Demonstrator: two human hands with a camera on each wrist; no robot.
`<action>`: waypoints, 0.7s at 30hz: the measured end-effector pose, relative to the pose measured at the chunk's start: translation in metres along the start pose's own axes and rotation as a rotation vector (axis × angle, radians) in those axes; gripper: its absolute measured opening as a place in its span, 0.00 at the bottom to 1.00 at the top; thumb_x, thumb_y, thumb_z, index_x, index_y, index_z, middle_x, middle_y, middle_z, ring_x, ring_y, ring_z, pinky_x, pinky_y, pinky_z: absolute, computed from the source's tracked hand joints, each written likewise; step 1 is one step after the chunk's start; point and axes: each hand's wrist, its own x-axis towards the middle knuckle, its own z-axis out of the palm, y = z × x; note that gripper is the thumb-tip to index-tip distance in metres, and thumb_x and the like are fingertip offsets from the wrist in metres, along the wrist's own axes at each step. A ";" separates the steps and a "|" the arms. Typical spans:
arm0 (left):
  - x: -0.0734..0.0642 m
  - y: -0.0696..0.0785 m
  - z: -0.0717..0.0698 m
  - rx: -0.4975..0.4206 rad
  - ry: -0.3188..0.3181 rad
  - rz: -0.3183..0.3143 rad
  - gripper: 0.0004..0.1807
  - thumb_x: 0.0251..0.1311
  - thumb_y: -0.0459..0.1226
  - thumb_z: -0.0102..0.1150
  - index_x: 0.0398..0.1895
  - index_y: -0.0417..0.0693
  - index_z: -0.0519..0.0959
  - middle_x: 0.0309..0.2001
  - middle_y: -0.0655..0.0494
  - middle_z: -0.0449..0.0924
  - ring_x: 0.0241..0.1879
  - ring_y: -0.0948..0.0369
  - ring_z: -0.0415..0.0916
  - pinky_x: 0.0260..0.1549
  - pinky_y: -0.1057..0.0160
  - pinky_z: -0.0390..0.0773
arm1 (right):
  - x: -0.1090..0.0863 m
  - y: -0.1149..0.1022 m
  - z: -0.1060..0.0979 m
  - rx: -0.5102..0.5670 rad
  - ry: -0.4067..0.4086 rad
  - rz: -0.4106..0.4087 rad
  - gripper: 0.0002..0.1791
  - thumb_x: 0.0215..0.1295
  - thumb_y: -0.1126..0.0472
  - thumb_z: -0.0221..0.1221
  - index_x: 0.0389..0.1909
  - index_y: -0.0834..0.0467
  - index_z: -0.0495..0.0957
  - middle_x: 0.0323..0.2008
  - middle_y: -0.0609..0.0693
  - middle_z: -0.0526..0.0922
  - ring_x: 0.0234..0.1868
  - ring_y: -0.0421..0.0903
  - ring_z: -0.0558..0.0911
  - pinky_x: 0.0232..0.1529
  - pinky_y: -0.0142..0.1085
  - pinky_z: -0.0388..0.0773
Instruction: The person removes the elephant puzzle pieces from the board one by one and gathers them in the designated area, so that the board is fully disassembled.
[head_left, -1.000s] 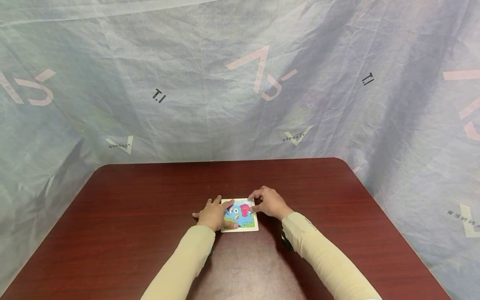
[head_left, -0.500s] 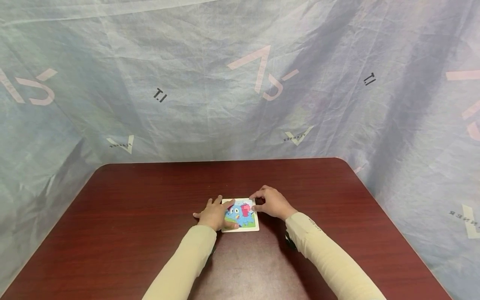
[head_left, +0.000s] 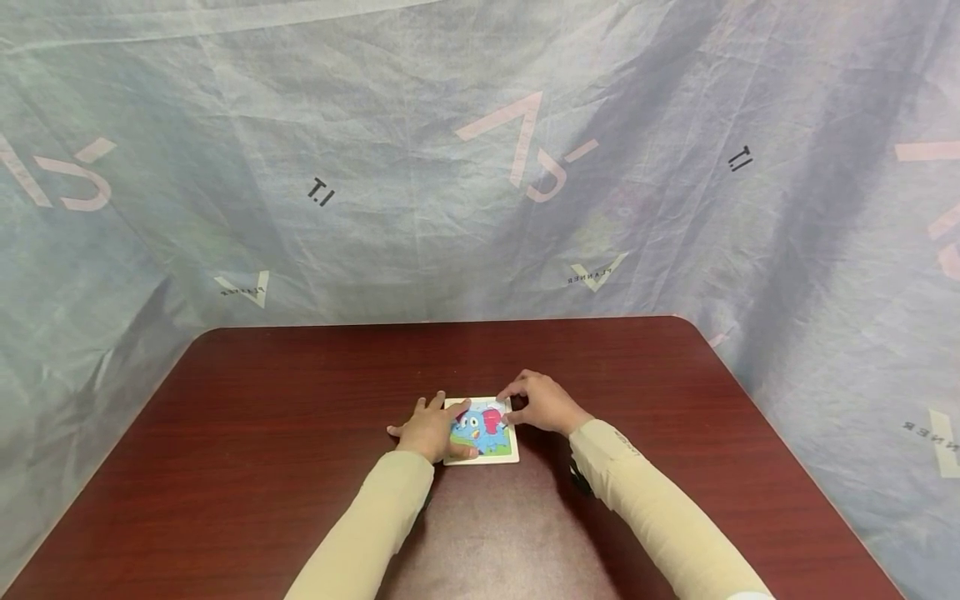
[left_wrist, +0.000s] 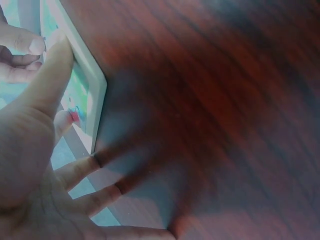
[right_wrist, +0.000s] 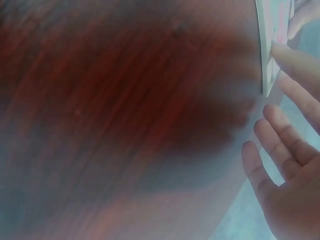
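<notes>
Puzzle: flat on the dark-red tabletop.
Left hand: fingers spread, thumb and index finger over the puzzle's left side.
Right hand: thumb and index finger at its far right corner; cannot tell whether they pinch anything.

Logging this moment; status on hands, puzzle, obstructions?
Left hand spread, touching puzzle. Right hand at its far right corner, grip unclear. Flat on table; hands partly cover it.

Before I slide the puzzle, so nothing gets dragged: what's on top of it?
The left hand rests thumb and index finger on the puzzle at left; the right hand has fingertips at its far right corner. Whatever lies beneath them is covered.
</notes>
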 end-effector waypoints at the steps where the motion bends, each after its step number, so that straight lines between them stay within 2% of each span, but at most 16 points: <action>1: 0.000 0.000 0.000 0.000 -0.002 0.000 0.46 0.52 0.55 0.76 0.75 0.61 0.69 0.77 0.44 0.58 0.75 0.38 0.53 0.51 0.18 0.62 | 0.001 0.000 0.000 0.002 -0.002 0.001 0.16 0.54 0.61 0.76 0.45 0.55 0.89 0.44 0.53 0.81 0.44 0.52 0.80 0.48 0.45 0.77; 12: -0.002 0.002 -0.004 0.020 -0.005 0.014 0.46 0.53 0.55 0.75 0.76 0.61 0.68 0.77 0.43 0.58 0.75 0.38 0.55 0.51 0.19 0.64 | 0.004 -0.005 -0.006 -0.010 -0.009 0.037 0.13 0.54 0.61 0.77 0.41 0.54 0.90 0.43 0.49 0.81 0.44 0.49 0.80 0.48 0.44 0.78; 21: 0.000 0.000 -0.002 0.044 -0.010 0.008 0.46 0.53 0.56 0.74 0.76 0.62 0.67 0.77 0.44 0.58 0.75 0.38 0.55 0.50 0.20 0.66 | 0.007 -0.006 -0.004 -0.057 -0.026 0.015 0.13 0.54 0.60 0.77 0.41 0.54 0.90 0.42 0.48 0.81 0.44 0.48 0.80 0.47 0.43 0.77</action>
